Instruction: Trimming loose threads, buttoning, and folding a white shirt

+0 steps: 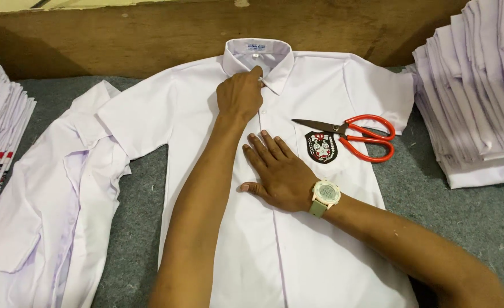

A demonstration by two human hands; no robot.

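A shirt point(275, 239) lies flat before me on the table point(463, 211), collar point(257, 54) away from me. Scissors point(352, 134) rest on its right side (beside the badge point(321, 146)). Folded stacks point(480, 91) sit right; another shirt point(41, 217) lies left.

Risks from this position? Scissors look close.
1. The red-handled scissors lie on the white shirt by the chest badge; tugging the cloth could slide them or snag the fabric.
2. The left hand pinches at the collar while the right hand presses flat; uneven pull may crease the placket.
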